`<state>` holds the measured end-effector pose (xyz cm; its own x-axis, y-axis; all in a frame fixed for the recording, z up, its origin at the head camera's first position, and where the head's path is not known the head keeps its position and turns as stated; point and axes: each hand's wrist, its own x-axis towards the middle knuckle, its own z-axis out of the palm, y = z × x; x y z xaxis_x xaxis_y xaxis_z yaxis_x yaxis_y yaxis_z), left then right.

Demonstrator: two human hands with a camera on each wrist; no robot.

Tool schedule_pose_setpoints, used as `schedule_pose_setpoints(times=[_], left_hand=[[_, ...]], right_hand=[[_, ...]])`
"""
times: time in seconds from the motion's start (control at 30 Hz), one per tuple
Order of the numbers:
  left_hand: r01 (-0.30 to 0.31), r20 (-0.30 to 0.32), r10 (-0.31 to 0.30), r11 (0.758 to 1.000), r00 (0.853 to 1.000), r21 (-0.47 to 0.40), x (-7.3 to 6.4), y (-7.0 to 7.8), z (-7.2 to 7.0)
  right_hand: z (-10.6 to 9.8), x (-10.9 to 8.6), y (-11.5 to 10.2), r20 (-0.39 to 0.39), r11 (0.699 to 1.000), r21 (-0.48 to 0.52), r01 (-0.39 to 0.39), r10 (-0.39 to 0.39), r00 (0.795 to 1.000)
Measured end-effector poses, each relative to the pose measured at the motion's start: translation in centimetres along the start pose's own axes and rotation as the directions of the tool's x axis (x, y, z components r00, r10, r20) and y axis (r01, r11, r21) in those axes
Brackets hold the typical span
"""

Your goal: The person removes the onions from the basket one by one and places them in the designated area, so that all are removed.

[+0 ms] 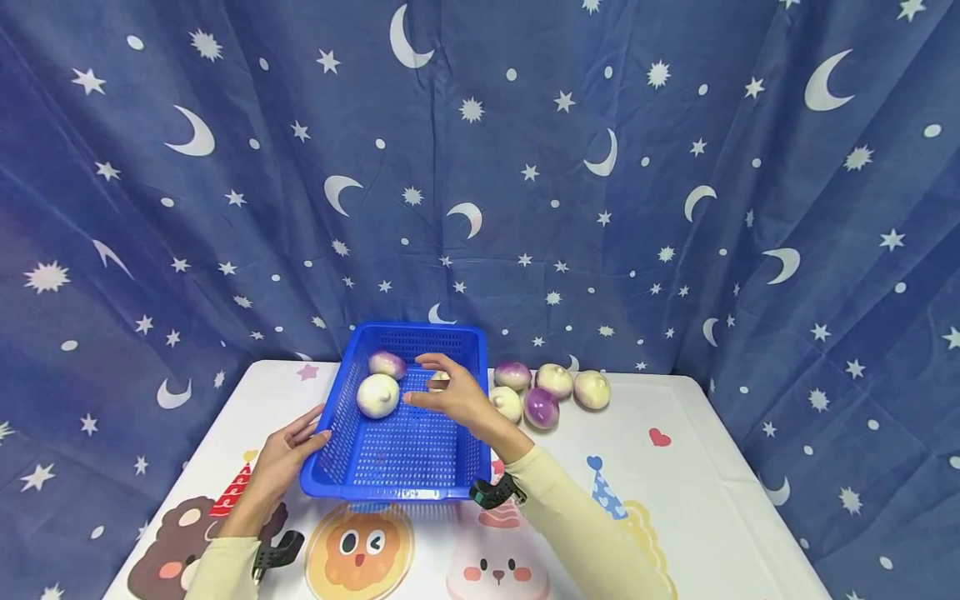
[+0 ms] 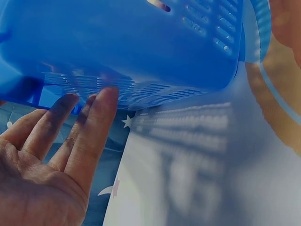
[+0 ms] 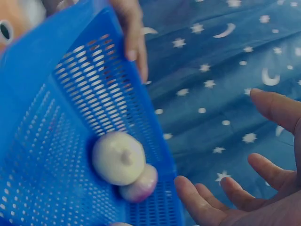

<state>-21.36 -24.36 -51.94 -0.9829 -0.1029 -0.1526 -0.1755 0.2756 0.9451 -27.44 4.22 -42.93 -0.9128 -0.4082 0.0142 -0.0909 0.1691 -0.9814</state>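
A blue perforated plastic basket (image 1: 397,450) stands on the table. Inside, toward its far left, are a whitish onion (image 1: 378,396) and a purple-and-white onion (image 1: 387,365); another pale onion (image 1: 438,381) is partly hidden behind my right hand. That right hand (image 1: 457,398) hovers over the basket, fingers and thumb spread apart, holding nothing. In the right wrist view its fingers (image 3: 200,205) show against the curtain. My left hand (image 1: 285,454) is at the basket's left side, thumb by the rim. Its nearly straight fingers (image 2: 94,132) reach the outer wall.
Right of the basket lies a group of several purple and white onions, among them a deep purple onion (image 1: 542,408) and a pale onion (image 1: 592,389). A blue star-and-moon curtain (image 1: 525,208) hangs behind the white, cartoon-printed tablecloth (image 1: 697,500).
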Motion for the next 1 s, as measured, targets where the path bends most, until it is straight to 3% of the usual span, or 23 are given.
schedule_pose_setpoints(times=[0.3,0.77,1.0], left_hand=[[0.008,-0.002,-0.008,1.0,1.0,0.0,-0.3,0.0,-0.1],[0.002,-0.014,-0.001,1.0,1.0,0.031,0.4,0.1,-0.3],[-0.004,-0.006,0.005,1.0,1.0,0.019,-0.1,-0.2,-0.2]], right_hand=[[1.6,2.8,1.1,0.004,0.996,-0.001,-0.092,0.092,0.996],[3.4,6.0,3.4,-0.025,0.992,-0.031,-0.119,0.119,0.993],[4.2,7.2,4.9,-0.022,0.983,0.031,-0.18,0.181,0.983]])
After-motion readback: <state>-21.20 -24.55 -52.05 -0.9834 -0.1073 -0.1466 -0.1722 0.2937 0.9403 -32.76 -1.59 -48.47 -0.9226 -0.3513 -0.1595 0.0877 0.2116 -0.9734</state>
